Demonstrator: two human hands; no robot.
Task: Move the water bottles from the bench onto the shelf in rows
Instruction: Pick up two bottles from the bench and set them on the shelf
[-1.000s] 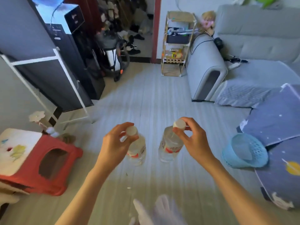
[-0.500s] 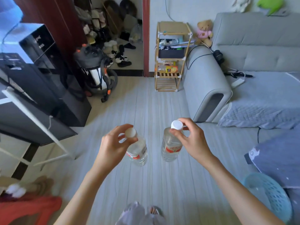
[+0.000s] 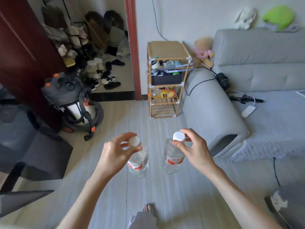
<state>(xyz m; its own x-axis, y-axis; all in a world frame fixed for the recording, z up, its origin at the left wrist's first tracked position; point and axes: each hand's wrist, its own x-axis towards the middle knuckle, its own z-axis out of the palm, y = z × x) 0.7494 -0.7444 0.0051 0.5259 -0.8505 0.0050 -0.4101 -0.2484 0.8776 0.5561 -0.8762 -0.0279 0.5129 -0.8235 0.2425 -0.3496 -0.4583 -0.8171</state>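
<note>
Carrying both water bottles by the caps, left hand [image 3: 118, 150] pinching one bottle [image 3: 138, 160] and right hand [image 3: 192, 148] the other [image 3: 173, 160], shelf [image 3: 165, 80] far ahead, a loose cap could drop one
</note>
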